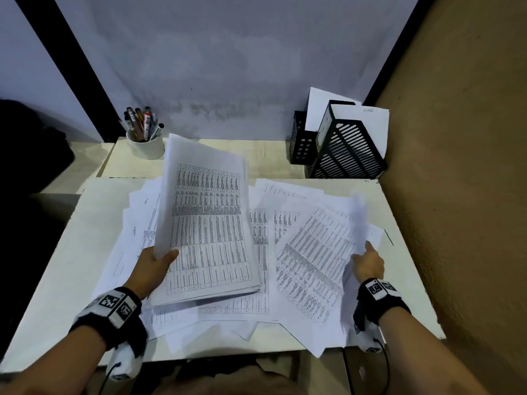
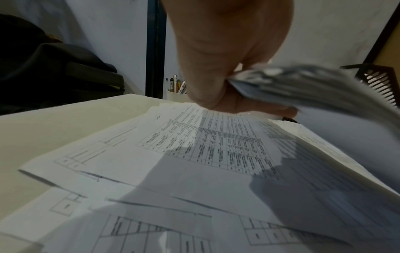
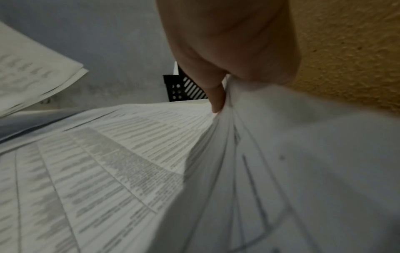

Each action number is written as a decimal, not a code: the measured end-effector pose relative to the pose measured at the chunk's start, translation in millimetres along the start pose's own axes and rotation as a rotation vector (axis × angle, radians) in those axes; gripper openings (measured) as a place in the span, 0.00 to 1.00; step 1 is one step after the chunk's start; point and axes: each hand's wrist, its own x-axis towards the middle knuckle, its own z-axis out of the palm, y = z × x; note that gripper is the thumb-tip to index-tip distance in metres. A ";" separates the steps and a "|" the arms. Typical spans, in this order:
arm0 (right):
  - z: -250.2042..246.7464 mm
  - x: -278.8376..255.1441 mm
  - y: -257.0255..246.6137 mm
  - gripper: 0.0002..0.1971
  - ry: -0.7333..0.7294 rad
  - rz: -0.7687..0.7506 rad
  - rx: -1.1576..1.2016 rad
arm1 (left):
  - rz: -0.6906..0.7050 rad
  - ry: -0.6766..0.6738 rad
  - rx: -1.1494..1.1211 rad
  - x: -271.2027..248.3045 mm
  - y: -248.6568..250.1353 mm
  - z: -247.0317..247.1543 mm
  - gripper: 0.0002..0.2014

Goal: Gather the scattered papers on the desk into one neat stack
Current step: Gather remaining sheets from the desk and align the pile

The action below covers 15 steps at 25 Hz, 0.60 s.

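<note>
Fingers of the left hand (image 1: 152, 265) grip a printed-table sheaf (image 1: 208, 223) — right hand (image 1: 368, 263) pinches loose papers (image 1: 313, 260).

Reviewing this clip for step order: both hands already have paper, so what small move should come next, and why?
Probably bring the sheets lifted by the right hand across onto the bundle in the left hand. The left grip holds a thick, raised bundle, the right pinches an edge of a few sheets at the desk's right, and many loose papers remain spread between them.
</note>
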 end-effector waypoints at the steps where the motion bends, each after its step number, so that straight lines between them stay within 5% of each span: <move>1: -2.0 -1.3 -1.6 0.18 0.015 -0.027 0.001 | -0.001 -0.002 -0.008 -0.6 0.4 0.9 0.16; 5: -23.5 1.5 -11.7 0.16 0.084 0.004 0.123 | 0.018 -0.008 -0.007 -4.4 3.8 1.4 0.17; 9: -25.3 -10.7 -21.2 0.17 -0.062 -0.019 0.058 | 0.039 -0.023 -0.003 -5.2 7.4 0.8 0.17; 15: -64.3 -20.5 -38.1 0.14 0.102 -0.169 0.083 | 0.053 -0.027 -0.021 -6.8 12.5 -1.9 0.17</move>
